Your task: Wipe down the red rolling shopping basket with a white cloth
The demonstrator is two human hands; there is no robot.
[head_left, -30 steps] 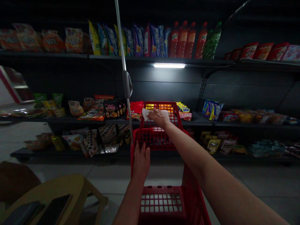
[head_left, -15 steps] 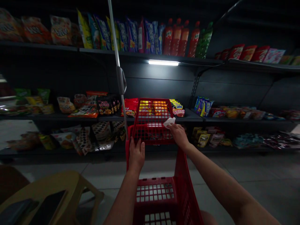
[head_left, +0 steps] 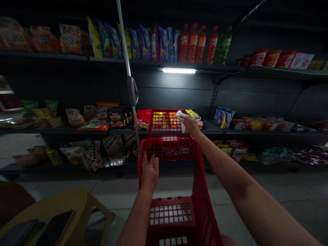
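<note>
A red plastic shopping basket (head_left: pixel 203 205) with grid openings stands before me, its far grid panel raised in front of the shelf. A metal handle pole (head_left: pixel 127 58) with a grey grip rises at its left side. My left hand (head_left: pixel 149 172) rests against the basket's left wall near the upper edge, fingers stretched out and apart from the thumb. Pinched in my right hand (head_left: pixel 191 124) is a crumpled white wipe (head_left: pixel 180 117), which lies on the upper right part of the far panel. My right fingertips are partly hidden by the wipe.
Dark shelves behind hold snack bags (head_left: pixel 164 42), red soda bottles (head_left: pixel 192 44) and noodle packs (head_left: pixel 143 119). A light tube (head_left: pixel 179 70) is lit under the upper shelf. At lower left stands a yellowish plastic stool (head_left: pixel 74 201) with a dark phone (head_left: pixel 55 228) on it.
My right hand has moved up and slightly left along the far panel with the wipe. My left hand stays at the basket's left wall. The view has shifted slightly.
</note>
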